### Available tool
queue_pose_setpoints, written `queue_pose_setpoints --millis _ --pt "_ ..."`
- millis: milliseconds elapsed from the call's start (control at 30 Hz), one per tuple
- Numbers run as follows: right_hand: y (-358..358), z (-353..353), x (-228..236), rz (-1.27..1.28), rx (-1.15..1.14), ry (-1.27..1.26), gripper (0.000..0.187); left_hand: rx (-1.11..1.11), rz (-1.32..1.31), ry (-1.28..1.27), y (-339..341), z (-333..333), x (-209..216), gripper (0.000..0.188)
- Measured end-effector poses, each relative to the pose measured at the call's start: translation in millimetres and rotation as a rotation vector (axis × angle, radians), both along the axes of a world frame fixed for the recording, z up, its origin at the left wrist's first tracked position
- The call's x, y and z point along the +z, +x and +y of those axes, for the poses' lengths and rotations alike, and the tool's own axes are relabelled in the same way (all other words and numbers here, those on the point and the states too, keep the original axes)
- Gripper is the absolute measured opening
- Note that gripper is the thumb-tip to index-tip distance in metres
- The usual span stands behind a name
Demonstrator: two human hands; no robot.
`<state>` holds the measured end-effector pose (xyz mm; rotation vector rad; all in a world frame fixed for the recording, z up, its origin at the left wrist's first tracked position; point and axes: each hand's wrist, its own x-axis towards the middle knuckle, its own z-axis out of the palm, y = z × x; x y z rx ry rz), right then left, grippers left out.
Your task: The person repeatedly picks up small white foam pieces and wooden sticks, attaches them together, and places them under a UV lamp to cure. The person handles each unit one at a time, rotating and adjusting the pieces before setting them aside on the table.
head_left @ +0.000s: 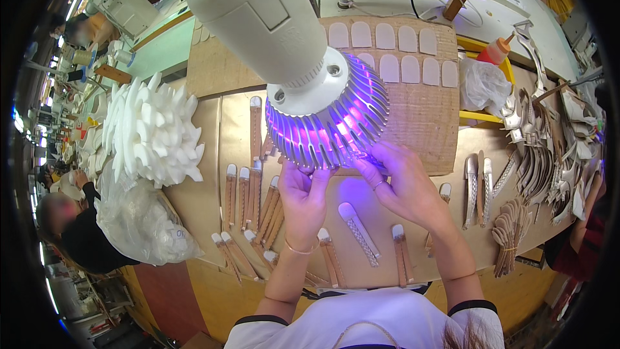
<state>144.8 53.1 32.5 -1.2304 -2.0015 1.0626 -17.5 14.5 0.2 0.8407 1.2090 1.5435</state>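
Both my hands meet just beneath the rim of a large lamp [332,113] with a ribbed metal head, which glows purple and hides part of my fingers. My left hand [305,197] is closed, thumb pressed toward its fingers. Opposite it, my right hand [408,187] pinches with thumb and index finger close together. What they hold is too covered by the lamp to make out. Below them lies a braided light strap [359,233] with a white rounded end. Brown straps with white tips [244,197] lie to the left, and another pair [400,253] is near the front edge.
White rounded pieces stand in rows on a cardboard sheet [429,126]. A pile of white foam shapes [155,129] and a plastic bag [145,220] flank the left. At right are a yellow tray [481,116], an orange bottle [494,51] and a strap bundle [510,233]. Other people sit at both sides.
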Motion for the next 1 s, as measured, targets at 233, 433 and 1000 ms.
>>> queue_pose_setpoints --millis 233,433,1000 --pt "1.1 0.2 4.4 -0.028 -0.002 -0.048 0.021 -0.073 -0.045 -0.05 -7.0 -4.0 0.3 0.03" --pt "2.2 0.2 2.4 -0.046 -0.001 0.0 0.019 -0.054 -0.059 -0.029 -4.9 -4.6 3.0 0.027" --pt "0.0 -2.2 -1.6 -0.03 -0.022 0.066 0.018 0.006 -0.149 -0.048 1.4 -9.1 16.9 0.033"
